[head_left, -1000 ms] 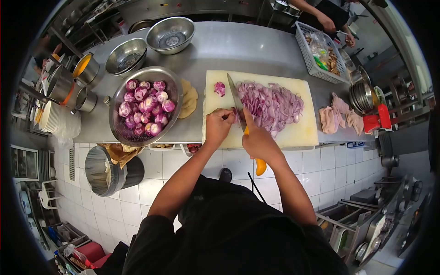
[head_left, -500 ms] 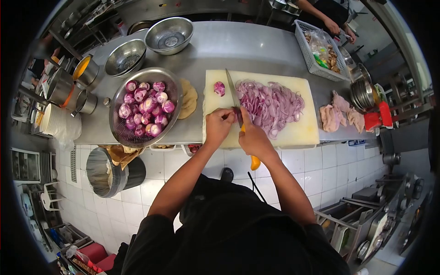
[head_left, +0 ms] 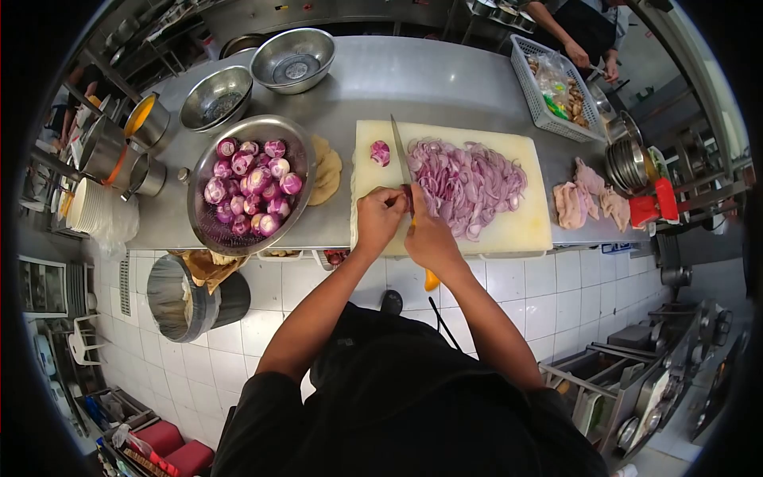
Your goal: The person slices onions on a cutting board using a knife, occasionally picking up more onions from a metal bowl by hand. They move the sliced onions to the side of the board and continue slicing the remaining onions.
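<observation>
- The knife [head_left: 402,153] is being gripped by the right hand [head_left: 433,242], its fingers clamped around the orange handle, and its blade is being pointed toward the far edge of the cutting board [head_left: 509,238].
- A small onion piece [head_left: 408,195] is being pinched at the blade by the left hand [head_left: 380,219], fingertips drawn together.
- The sliced onions [head_left: 469,187] are being kept heaped on the board, right of the blade.
- One onion [head_left: 380,153] is being left whole near the board's far left corner.
- More onions are being held in the metal bowl [head_left: 300,208], left of the board.
</observation>
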### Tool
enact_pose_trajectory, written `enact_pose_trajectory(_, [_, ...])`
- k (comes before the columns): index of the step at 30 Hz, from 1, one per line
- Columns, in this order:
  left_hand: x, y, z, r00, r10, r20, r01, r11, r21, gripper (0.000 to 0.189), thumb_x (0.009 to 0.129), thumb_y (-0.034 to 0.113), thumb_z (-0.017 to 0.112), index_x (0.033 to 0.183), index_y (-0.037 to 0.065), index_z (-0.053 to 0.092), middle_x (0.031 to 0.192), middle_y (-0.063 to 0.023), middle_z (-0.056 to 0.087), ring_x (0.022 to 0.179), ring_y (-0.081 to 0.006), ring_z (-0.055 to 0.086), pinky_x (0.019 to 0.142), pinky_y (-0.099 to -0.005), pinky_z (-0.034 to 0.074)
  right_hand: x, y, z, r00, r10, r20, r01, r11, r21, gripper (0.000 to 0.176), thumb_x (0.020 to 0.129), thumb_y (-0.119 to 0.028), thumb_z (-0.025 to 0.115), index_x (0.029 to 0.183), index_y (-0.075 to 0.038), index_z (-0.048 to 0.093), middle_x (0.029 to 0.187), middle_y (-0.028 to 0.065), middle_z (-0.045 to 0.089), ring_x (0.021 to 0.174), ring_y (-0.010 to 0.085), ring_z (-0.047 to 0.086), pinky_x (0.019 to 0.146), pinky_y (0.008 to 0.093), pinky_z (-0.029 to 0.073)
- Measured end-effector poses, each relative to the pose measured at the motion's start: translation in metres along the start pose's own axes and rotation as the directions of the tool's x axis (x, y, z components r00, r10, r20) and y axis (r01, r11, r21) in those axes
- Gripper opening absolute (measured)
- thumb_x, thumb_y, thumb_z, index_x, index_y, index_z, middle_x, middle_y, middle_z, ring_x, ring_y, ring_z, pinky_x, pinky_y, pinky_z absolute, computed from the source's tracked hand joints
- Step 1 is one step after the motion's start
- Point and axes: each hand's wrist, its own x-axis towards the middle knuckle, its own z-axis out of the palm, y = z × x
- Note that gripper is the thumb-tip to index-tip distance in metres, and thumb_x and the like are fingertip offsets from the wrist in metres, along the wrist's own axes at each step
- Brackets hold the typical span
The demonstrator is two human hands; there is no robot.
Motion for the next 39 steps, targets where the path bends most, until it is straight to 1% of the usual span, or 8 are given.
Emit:
enact_pose_trajectory(4, [-0.005, 0.012, -0.002, 0.998, -0.053, 0.029, 0.054, 0.998, -0.019, 0.014, 0.088, 0.007, 0.072, 0.094, -0.004, 0.077, 0.080, -0.0148, 0.075, 0.071, -0.0193, 0.073, 0.071, -0.0324, 0.057, 0.023, 0.009, 0.000, 0.992, -0.105, -0.071, 0.106, 0.994, 0.010, 0.089, 0.085, -0.005, 0.053, 0.165, -0.007, 0.014, 0.099, 0.0338, 0.070, 0.090, 0.0471, 0.071, 0.084, 0.0546, 0.054])
enact_pose_trajectory(7, [0.002, 0.008, -0.003, 0.999, -0.041, 0.024, 0.041, 0.999, -0.015, 0.014, 0.089, 0.007, 0.072, 0.093, -0.004, 0.077, 0.079, -0.0144, 0.075, 0.069, -0.0189, 0.073, 0.070, -0.0325, 0.057, 0.004, -0.023, -0.048, 0.961, 0.147, 0.234, -0.186, 0.971, 0.152, 0.089, 0.084, -0.005, 0.051, 0.165, -0.007, 0.013, 0.100, 0.0337, 0.070, 0.082, 0.0445, 0.072, 0.078, 0.0520, 0.057])
enact_pose_trajectory(10, [0.000, 0.008, -0.001, 0.999, -0.032, 0.032, 0.032, 0.999, 0.008, 0.014, 0.089, 0.008, 0.073, 0.094, -0.005, 0.078, 0.081, -0.0132, 0.076, 0.071, -0.0170, 0.072, 0.070, -0.0312, 0.056, -0.017, -0.021, -0.051, 0.975, 0.116, 0.191, -0.132, 0.989, 0.073, 0.084, 0.092, -0.006, 0.048, 0.167, -0.014, 0.011, 0.085, 0.0258, 0.071, 0.053, 0.0291, 0.068, 0.060, 0.0425, 0.059])
enact_pose_trajectory(22, [-0.001, 0.010, -0.003, 1.000, -0.025, 0.016, 0.025, 1.000, -0.010, 0.016, 0.087, 0.010, 0.074, 0.092, -0.005, 0.077, 0.080, -0.0150, 0.075, 0.069, -0.0203, 0.072, 0.068, -0.0326, 0.056, -0.031, -0.022, -0.043, 0.976, 0.128, 0.176, -0.143, 0.987, 0.074, 0.082, 0.092, -0.005, 0.048, 0.166, -0.014, 0.014, 0.081, 0.0245, 0.070, 0.052, 0.0290, 0.067, 0.058, 0.0425, 0.058])
enact_pose_trajectory(28, [0.000, 0.005, 0.000, 1.000, 0.003, 0.018, -0.004, 0.999, 0.035, 0.014, 0.086, 0.008, 0.073, 0.093, -0.004, 0.078, 0.082, -0.0153, 0.076, 0.072, -0.0208, 0.074, 0.070, -0.0322, 0.057, -0.013, 0.001, -0.003, 0.995, -0.069, -0.067, 0.067, 0.997, -0.039, 0.087, 0.090, -0.007, 0.054, 0.166, -0.012, 0.011, 0.091, 0.0316, 0.071, 0.076, 0.0463, 0.070, 0.077, 0.0515, 0.057])
enact_pose_trajectory(31, [0.004, 0.002, -0.002, 1.000, -0.002, 0.011, 0.001, 0.999, 0.052, 0.014, 0.087, 0.007, 0.073, 0.094, -0.004, 0.078, 0.083, -0.0143, 0.077, 0.074, -0.0179, 0.073, 0.072, -0.0310, 0.057, 0.005, -0.002, 0.001, 1.000, 0.023, 0.013, -0.023, 0.999, 0.029, 0.091, 0.084, -0.006, 0.056, 0.165, -0.009, 0.016, 0.097, 0.0338, 0.070, 0.094, 0.0494, 0.069, 0.089, 0.0552, 0.052])
enact_pose_trajectory(34, [0.000, 0.006, -0.001, 1.000, 0.023, 0.012, -0.023, 0.999, 0.032, 0.014, 0.087, 0.008, 0.072, 0.090, -0.004, 0.077, 0.080, -0.0155, 0.075, 0.070, -0.0213, 0.073, 0.069, -0.0327, 0.056, 0.013, 0.003, -0.006, 0.997, -0.050, -0.063, 0.050, 0.999, -0.008, 0.093, 0.082, -0.005, 0.055, 0.166, -0.010, 0.015, 0.097, 0.0330, 0.071, 0.084, 0.0459, 0.071, 0.081, 0.0527, 0.056])
enact_pose_trajectory(39, [0.000, 0.015, -0.004, 1.000, 0.004, 0.022, -0.004, 1.000, 0.023, 0.015, 0.088, 0.009, 0.072, 0.090, -0.005, 0.077, 0.077, -0.0143, 0.075, 0.066, -0.0170, 0.071, 0.068, -0.0311, 0.056, -0.022, -0.042, -0.071, 0.942, 0.200, 0.269, -0.236, 0.966, 0.108, 0.087, 0.087, -0.005, 0.049, 0.166, -0.009, 0.013, 0.090, 0.0273, 0.071, 0.057, 0.0327, 0.068, 0.064, 0.0443, 0.058])
